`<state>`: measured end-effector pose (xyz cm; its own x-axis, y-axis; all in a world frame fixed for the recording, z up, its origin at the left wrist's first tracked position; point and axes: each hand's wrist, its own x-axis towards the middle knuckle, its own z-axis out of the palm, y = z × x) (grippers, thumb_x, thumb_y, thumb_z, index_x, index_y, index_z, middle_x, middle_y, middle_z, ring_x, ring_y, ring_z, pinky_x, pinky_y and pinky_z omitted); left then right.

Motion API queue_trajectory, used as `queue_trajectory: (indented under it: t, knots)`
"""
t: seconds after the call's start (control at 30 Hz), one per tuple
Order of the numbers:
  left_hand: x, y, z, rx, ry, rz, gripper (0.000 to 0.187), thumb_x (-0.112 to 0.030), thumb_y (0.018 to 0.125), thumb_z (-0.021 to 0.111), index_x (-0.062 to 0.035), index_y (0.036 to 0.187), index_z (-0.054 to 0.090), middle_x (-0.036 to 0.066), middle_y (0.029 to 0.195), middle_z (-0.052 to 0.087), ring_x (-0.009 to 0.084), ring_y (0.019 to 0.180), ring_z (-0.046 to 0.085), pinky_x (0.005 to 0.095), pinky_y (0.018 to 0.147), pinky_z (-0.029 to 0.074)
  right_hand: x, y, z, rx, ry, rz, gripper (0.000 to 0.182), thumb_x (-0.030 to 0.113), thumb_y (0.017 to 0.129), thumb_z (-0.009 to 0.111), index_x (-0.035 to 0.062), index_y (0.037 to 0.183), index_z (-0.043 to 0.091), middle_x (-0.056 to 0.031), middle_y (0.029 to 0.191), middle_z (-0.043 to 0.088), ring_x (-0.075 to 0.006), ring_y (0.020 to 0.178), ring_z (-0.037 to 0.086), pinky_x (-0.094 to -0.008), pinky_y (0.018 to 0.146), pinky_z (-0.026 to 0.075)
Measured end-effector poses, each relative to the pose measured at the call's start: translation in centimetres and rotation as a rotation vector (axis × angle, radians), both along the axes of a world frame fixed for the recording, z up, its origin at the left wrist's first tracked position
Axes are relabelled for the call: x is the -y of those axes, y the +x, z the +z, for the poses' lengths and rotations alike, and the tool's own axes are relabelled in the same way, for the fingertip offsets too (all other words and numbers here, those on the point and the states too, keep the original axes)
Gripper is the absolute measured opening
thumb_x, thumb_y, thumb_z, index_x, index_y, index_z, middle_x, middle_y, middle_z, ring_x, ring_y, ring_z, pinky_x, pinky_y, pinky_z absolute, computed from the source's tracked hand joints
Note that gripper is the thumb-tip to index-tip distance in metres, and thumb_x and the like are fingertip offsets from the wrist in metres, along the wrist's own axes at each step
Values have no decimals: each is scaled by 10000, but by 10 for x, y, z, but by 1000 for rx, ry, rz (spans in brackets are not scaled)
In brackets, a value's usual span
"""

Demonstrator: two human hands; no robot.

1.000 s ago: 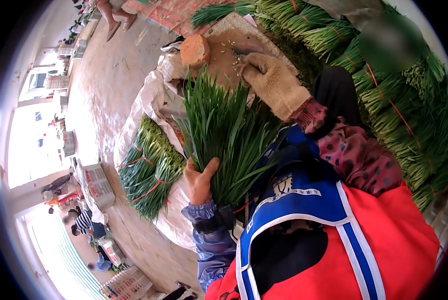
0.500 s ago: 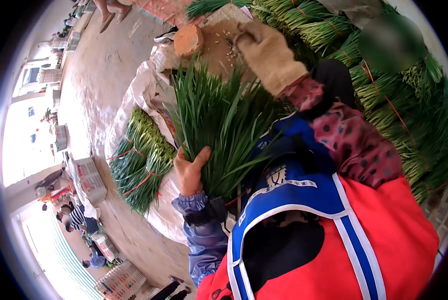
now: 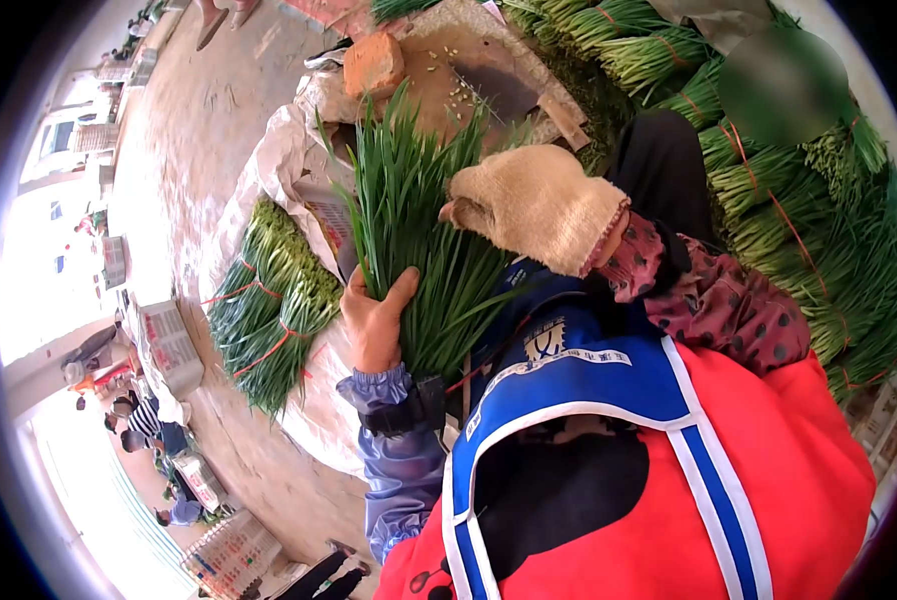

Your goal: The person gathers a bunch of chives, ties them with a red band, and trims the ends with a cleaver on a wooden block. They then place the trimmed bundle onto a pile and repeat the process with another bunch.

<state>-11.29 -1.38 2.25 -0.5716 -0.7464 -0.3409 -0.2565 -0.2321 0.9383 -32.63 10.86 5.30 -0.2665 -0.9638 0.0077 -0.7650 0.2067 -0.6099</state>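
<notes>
A loose bunch of garlic chives [image 3: 419, 215] stands upright in front of my body, its long green blades pointing away from me. My left hand [image 3: 377, 318] is bare and closed around its left side, thumb across the blades. My right hand [image 3: 541, 208], in a tan cloth glove with a fingertip poking out, is at the bunch's right edge. Its fingers are curled against the blades, and whatever they pinch is hidden. Left of the bunch lie tied chive bundles [image 3: 274, 300] with red bands, on a white plastic sack [image 3: 321, 408].
A brick [image 3: 374, 66] rests beyond the chives, beside a brown board [image 3: 439, 75] with small scraps on it. Stacked tied chives [image 3: 784, 215] fill the right side. Crates [image 3: 172, 345] and other people [image 3: 149, 420] are across the concrete floor [image 3: 224, 130] at left.
My right hand has come back from the board toward me and down to the bunch's right edge, its fingers now curled. My left hand still grips the bunch, almost unmoved.
</notes>
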Motion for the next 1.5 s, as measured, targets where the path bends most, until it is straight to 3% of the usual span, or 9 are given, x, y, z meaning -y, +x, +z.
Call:
queue_trajectory:
  t: [0.5, 0.67, 0.8, 0.87, 0.97, 1.13, 1.3, 1.43, 1.5]
  knots:
    - [-3, -7, -9, 49, -97, -34, 350, -47, 789, 766, 70, 1100, 657, 107, 986, 717, 143, 826, 662, 278, 798, 532, -15, -8, -12, 26, 248, 82, 295, 345, 854, 634, 98, 996, 710, -138, 944, 711, -343, 921, 680, -457, 800, 540]
    - [-4, -8, -11, 79, -133, -30, 367, -61, 789, 769, 70, 1113, 654, 104, 987, 715, 143, 834, 658, 278, 806, 528, -6, 1, -26, 150, 91, 73, 267, 321, 878, 647, 83, 989, 692, -163, 875, 690, -362, 861, 669, -460, 760, 526]
    - [-1, -4, -12, 61, -123, -27, 387, -66, 791, 769, 72, 1133, 650, 104, 996, 712, 140, 839, 655, 279, 814, 525, -4, -5, -35, 421, -286, -371, 134, 150, 870, 655, 57, 965, 663, -136, 804, 675, -314, 769, 675, -397, 686, 534]
    - [-2, -6, -13, 57, -119, -14, 397, -68, 792, 768, 74, 1142, 647, 104, 999, 712, 140, 841, 653, 280, 815, 524, -7, 3, -26, 458, -243, -318, 148, 105, 845, 667, 49, 982, 659, -119, 814, 679, -295, 774, 681, -381, 679, 535]
    - [-1, -11, -15, 74, -154, -19, 410, -71, 794, 764, 82, 1155, 642, 105, 1004, 711, 143, 850, 652, 283, 820, 521, -5, 31, -25, 130, -124, 274, 210, 232, 842, 691, 80, 984, 662, -111, 865, 693, -301, 821, 693, -376, 694, 551]
    - [2, -8, -15, 184, -227, -22, 401, -85, 812, 751, 81, 1160, 640, 108, 1018, 708, 153, 879, 645, 289, 837, 507, 14, 69, -27, -84, 76, 576, 193, 279, 844, 661, 92, 890, 641, -129, 742, 680, -341, 700, 689, -433, 577, 543]
    - [11, 5, -17, 59, -14, 113, 297, -110, 893, 695, 17, 1155, 638, 65, 984, 691, 132, 831, 634, 278, 766, 511, 11, 67, -25, 197, -305, 363, 184, 275, 887, 613, 91, 871, 606, -138, 776, 677, -333, 702, 677, -425, 586, 531]
    - [18, 26, -22, -94, 3, 72, 288, -105, 929, 660, -12, 1199, 617, 62, 1068, 682, 146, 903, 649, 287, 811, 532, 16, 55, -1, 24, -376, 379, 226, 272, 863, 651, 95, 997, 608, -121, 1086, 656, -322, 903, 665, -403, 706, 549]
    - [18, 21, -20, -204, 67, 119, 306, -97, 949, 632, -28, 1243, 583, 94, 1159, 663, 199, 1023, 657, 345, 882, 554, 22, 53, -14, -120, -390, 211, 470, 269, 798, 727, 83, 1196, 562, -126, 1358, 527, -329, 1092, 608, -396, 842, 544]
